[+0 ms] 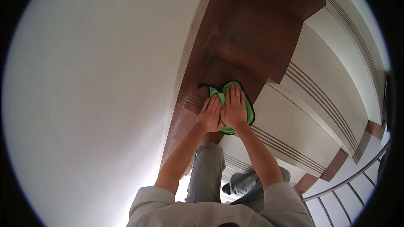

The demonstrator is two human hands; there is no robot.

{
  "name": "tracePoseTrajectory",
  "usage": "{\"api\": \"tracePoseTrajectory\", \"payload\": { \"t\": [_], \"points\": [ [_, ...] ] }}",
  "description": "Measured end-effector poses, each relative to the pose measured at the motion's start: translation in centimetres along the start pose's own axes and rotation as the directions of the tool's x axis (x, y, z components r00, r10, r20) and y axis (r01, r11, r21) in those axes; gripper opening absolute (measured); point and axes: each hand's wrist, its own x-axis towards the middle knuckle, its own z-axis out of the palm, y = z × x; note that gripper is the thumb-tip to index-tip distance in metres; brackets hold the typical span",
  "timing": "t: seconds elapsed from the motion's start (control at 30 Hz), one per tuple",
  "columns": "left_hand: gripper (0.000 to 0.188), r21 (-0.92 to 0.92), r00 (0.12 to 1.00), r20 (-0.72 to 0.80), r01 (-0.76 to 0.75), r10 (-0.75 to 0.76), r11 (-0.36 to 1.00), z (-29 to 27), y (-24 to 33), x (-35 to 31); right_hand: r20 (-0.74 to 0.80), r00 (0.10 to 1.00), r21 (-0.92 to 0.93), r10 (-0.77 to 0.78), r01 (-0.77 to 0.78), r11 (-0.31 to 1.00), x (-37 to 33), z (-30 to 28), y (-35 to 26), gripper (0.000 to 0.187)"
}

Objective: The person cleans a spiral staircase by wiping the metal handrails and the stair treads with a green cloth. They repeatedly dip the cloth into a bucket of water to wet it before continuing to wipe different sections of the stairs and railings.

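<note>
A green cleaning cloth (250, 112) with a dark border lies on the brown end section of a stair tread (252, 85), beside the wall. My right hand (234, 108) rests flat on it, fingers stretched forward and pressing it down. Next to it, my left hand (210, 114) lies over the cloth's left side, its fingers also straight, pointing up and slightly right. The two hands touch near the thumbs. A dark corner or loop of the cloth sticks out past its upper left edge. What lies beneath the palms is hidden.
A pale wall (101, 80) fills the left side. Brown-edged steps climb toward the top right, with cream treads (294, 113) bearing dark grooved lines. A curved metal railing (349, 180) runs along the lower right. My legs in grey trousers (206, 172) are on the lower steps.
</note>
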Motion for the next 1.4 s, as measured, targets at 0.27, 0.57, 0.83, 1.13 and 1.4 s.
{"api": "tracePoseTrajectory", "payload": {
  "t": [0.27, 0.57, 0.83, 1.13, 1.4],
  "points": [
    [0.078, 0.116, 0.965, -0.183, 0.211, -0.188, 0.971, -0.5, 0.6, 0.7, -0.168, 0.982, -0.086, -0.083, 0.069, 0.994, 3.8, 0.9, -0.7, 0.069],
    [0.077, 0.015, 0.838, -0.280, 0.492, -0.469, 0.870, 1.8, 0.4, -5.0, -0.196, 0.959, -0.092, -0.204, 0.189, 0.978, 5.0, 3.8, -6.8, 0.069],
    [0.082, 0.177, 0.915, -0.229, 0.376, -0.333, 0.910, 0.9, -1.8, -8.1, -0.284, 0.928, 0.019, -0.243, 0.259, 0.966, 2.4, 5.1, -9.5, 0.059],
    [0.068, 0.160, 0.958, -0.064, 0.286, -0.279, 0.945, -3.5, -0.6, -5.0, -0.557, 0.827, 0.254, -0.074, 0.255, 0.933, 3.2, 6.1, -7.3, 0.046],
    [0.067, -0.231, 0.945, -0.324, -0.132, 0.052, 0.964, -5.9, 2.5, -0.2, -0.290, 0.531, 0.951, 0.796, 0.252, 0.178, 0.8, -0.4, -6.3, 0.023]
  ]
}}
